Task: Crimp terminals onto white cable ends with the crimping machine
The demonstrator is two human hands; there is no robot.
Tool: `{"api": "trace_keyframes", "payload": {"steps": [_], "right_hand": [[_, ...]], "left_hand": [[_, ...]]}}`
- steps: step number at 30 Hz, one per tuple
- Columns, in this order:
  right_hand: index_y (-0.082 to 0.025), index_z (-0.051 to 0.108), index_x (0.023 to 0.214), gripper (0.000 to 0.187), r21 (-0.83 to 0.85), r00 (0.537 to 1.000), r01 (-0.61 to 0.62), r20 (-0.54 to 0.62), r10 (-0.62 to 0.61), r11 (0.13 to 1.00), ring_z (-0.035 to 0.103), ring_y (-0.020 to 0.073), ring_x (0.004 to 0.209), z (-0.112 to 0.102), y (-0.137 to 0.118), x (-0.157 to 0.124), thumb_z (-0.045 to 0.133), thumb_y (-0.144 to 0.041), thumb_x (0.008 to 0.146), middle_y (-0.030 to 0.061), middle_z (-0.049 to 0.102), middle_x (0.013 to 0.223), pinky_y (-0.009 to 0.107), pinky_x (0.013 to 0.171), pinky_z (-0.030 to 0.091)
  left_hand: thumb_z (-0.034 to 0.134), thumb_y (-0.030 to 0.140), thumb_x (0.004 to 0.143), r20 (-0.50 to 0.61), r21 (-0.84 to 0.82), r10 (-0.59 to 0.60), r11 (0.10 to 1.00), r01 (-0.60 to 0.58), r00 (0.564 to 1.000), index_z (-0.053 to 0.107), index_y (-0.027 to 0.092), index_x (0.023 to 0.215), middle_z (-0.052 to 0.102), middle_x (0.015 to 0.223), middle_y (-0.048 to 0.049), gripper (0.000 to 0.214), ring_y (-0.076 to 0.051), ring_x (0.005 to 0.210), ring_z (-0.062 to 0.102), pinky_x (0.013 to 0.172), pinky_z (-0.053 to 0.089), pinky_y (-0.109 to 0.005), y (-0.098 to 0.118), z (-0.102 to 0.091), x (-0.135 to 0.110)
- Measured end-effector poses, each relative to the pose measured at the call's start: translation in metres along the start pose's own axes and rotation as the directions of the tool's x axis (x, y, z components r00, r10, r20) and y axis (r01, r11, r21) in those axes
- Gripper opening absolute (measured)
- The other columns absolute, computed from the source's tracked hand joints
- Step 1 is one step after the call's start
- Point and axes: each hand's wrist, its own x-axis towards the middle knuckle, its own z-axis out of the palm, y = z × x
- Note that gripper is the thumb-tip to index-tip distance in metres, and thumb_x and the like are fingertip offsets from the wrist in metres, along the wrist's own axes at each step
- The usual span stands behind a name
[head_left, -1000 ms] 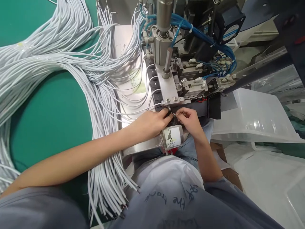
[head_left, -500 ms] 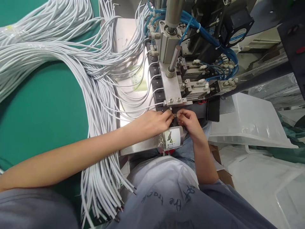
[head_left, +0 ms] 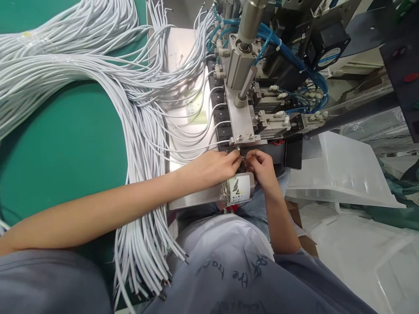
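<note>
"What are those hands busy with?"

"A tiny metallic piece point(head_left: 243, 158), just right of the frame's centre, below the pneumatic press point(head_left: 242, 115). It's too small to make out properly."

"Which one has it?"

"The right hand point(head_left: 262, 168) looks pinched shut on it, thumb against forefinger. The left hand point(head_left: 224, 165) has its fingers curled and tips together, just beside it; I can't tell whether those grip anything."

"And all that white cable point(head_left: 111, 93)?"

"It spreads over the green table point(head_left: 65, 131) on the left, its cut ends hanging at lower centre. Several single strands run to the row of black blocks point(head_left: 223, 117) along the press."

"What's under the wrists?"

"A white label point(head_left: 240, 189), between the forearms. Blue air tubes point(head_left: 290, 56) loop across the upper right, and a clear plastic bin point(head_left: 340, 172) sits at middle right, near a black phone-like slab point(head_left: 293, 152)."
</note>
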Motion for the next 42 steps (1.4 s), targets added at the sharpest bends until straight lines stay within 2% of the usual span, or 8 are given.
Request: {"api": "trace_keyframes", "payload": {"steps": [6,10,17,22,26,30,34,42], "right_hand": [[-0.021,0.038,0.058,0.034,0.008,0.988,0.070,0.135,-0.070,0.998,0.026,0.0080,0.046,0.000,0.006,0.005,0.054,-0.047,0.075,-0.0057,0.030,0.052,0.024,0.044,0.024],[-0.022,0.037,0.061,0.038,-0.029,0.985,0.129,0.117,-0.125,0.991,0.027,0.0087,0.047,0.001,0.012,0.004,0.053,-0.053,0.076,-0.0053,0.030,0.054,0.024,0.045,0.024],[-0.021,0.039,0.062,0.032,0.040,0.982,0.177,0.062,-0.179,0.983,0.029,0.0082,0.046,0.008,0.022,0.007,0.051,-0.046,0.079,-0.0062,0.033,0.053,0.024,0.044,0.025],[-0.022,0.035,0.059,0.028,0.130,0.954,0.240,-0.214,-0.209,0.962,0.027,0.0075,0.045,0.005,0.016,-0.007,0.049,-0.031,0.080,-0.0075,0.027,0.052,0.023,0.043,0.023],[-0.021,0.045,0.064,0.023,-0.091,0.799,0.373,-0.474,-0.370,0.923,0.033,0.0095,0.047,0.011,0.003,-0.057,0.045,-0.032,0.085,-0.0052,0.035,0.054,0.024,0.046,0.028],[-0.020,0.061,0.070,0.024,-0.134,0.980,0.196,0.060,-0.189,0.971,0.046,0.0117,0.049,0.047,0.010,-0.100,0.049,-0.036,0.084,-0.0012,0.053,0.056,0.026,0.048,0.036],[-0.018,0.067,0.079,0.026,-0.007,0.821,-0.104,0.563,0.090,0.995,0.055,0.0120,0.057,0.099,0.038,-0.111,0.054,-0.041,0.080,0.0015,0.063,0.068,0.024,0.052,0.044],[-0.017,0.063,0.074,0.035,0.199,0.726,-0.487,0.634,0.268,0.850,0.049,0.0091,0.055,0.128,0.047,-0.111,0.070,-0.049,0.061,-0.0013,0.058,0.066,0.019,0.043,0.041]], "left_hand": [[0.039,0.003,0.085,-0.053,-0.001,-0.064,0.998,0.064,0.996,0.058,0.007,0.107,0.061,0.086,-0.0118,0.030,-0.019,0.073,0.062,0.056,0.042,-0.028,0.005,-0.008,-0.004],[0.049,0.002,0.079,-0.042,0.004,-0.134,0.991,0.134,0.990,0.062,0.010,0.072,0.061,0.067,-0.0086,0.017,-0.021,0.068,0.062,0.055,0.039,-0.028,0.005,-0.014,-0.009],[0.051,0.001,0.076,-0.054,0.016,-0.106,0.994,0.107,0.993,0.063,0.010,0.067,0.062,0.066,-0.0089,0.018,-0.019,0.065,0.061,0.051,0.037,-0.028,0.006,-0.008,-0.005],[0.052,0.002,0.078,-0.052,0.005,-0.144,0.990,0.144,0.988,0.063,0.011,0.070,0.062,0.072,-0.0088,0.016,-0.020,0.071,0.060,0.057,0.037,-0.029,0.007,-0.012,-0.010],[0.045,0.003,0.082,-0.035,0.040,-0.226,0.973,0.228,0.973,0.064,0.010,0.084,0.063,0.085,-0.0116,0.020,-0.022,0.082,0.057,0.063,0.036,-0.030,0.004,-0.013,-0.014],[0.033,0.005,0.087,-0.051,0.074,-0.322,0.943,0.325,0.945,0.059,0.006,0.105,0.061,0.094,-0.0142,0.031,-0.024,0.091,0.054,0.072,0.036,-0.033,0.000,-0.010,-0.015],[0.034,0.006,0.088,-0.045,0.059,-0.317,0.946,0.320,0.947,0.059,0.007,0.103,0.059,0.100,-0.0142,0.030,-0.025,0.095,0.054,0.077,0.036,-0.034,-0.003,-0.008,-0.015],[0.033,0.004,0.086,-0.020,0.075,-0.318,0.945,0.318,0.948,0.061,0.007,0.103,0.061,0.097,-0.0142,0.032,-0.025,0.094,0.055,0.075,0.036,-0.033,-0.003,-0.014,-0.016]]}}
